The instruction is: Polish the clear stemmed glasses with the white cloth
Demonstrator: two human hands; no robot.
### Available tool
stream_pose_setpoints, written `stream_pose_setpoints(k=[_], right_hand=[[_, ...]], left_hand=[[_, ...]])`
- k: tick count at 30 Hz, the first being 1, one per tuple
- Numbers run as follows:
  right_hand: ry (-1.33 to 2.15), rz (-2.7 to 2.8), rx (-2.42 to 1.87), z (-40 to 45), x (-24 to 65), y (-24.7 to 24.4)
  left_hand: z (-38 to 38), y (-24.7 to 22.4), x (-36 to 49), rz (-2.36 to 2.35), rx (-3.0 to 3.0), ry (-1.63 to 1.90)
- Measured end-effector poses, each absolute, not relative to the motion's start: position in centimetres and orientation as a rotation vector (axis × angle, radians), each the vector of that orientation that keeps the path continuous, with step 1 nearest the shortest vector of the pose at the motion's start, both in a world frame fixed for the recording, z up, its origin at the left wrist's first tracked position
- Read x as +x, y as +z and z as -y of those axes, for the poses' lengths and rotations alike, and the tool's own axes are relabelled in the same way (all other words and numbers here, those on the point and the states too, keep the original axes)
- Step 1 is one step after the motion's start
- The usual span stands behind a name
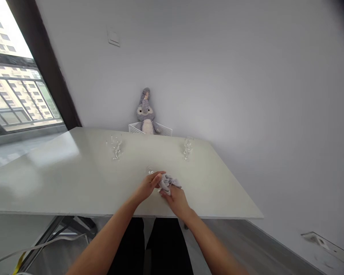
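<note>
A wine glass (150, 169) lies tilted within my left hand (149, 185), which is closed around it. Its clear foot and a bit of stem show beyond the fingers; its bowl is hidden by the hand and the cloth. Closed on a crumpled light grey cloth (169, 181) is my right hand (176, 199), pressing it against the glass's rim end. Whether the cloth goes inside the bowl I cannot tell. Both hands are above the front part of the white table (218, 191), close together.
Clear stemmed glasses (116, 146) stand at the left on the table, and more glassware (187, 147) stands at the right. Behind the far edge, a grey plush toy (146, 116) sits in a white basket (165, 130) against the wall. A cable (57, 240) runs below at the left.
</note>
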State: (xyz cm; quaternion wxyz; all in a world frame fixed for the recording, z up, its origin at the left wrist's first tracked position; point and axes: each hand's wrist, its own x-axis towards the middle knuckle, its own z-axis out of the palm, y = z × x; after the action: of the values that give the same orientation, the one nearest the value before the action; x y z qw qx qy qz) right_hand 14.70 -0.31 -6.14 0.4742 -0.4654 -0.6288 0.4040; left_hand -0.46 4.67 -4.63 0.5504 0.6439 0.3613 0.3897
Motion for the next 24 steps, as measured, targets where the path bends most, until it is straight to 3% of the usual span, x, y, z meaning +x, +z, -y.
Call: stream_pose_setpoints(k=[3,6,9,13,15,21,24], right_hand=[[1.433,1.123,-0.924,0.1,15.4,-6.1],[1.576,0.919,-0.798,0.5,15.2,-5.9],[1.339,1.215,-0.938,1.6,14.6,-5.8],[0.688,1.666,-1.211,2.5,14.1,-6.0],[0.657,1.629,-1.241,2.5,14.2,-6.1],[1.579,0.69,-0.916,1.2,14.9,-5.8],[1.692,0.581,-0.826,1.5,14.7,-6.0]], left_hand=[[-4.0,-4.6,-0.7,-0.755,1.637,0.94],[-3.4,-4.5,-0.7,-0.75,1.672,0.944],[-3.2,-4.5,-0.5,-0.795,1.647,0.963],[-3.2,-4.4,-0.2,-0.84,1.635,1.006],[-3.1,-4.4,-0.3,-0.879,1.705,0.968],[-2.4,-5.1,-0.3,-0.834,1.791,0.965],[-2.3,-5.2,0.0,-0.814,1.742,1.032]])
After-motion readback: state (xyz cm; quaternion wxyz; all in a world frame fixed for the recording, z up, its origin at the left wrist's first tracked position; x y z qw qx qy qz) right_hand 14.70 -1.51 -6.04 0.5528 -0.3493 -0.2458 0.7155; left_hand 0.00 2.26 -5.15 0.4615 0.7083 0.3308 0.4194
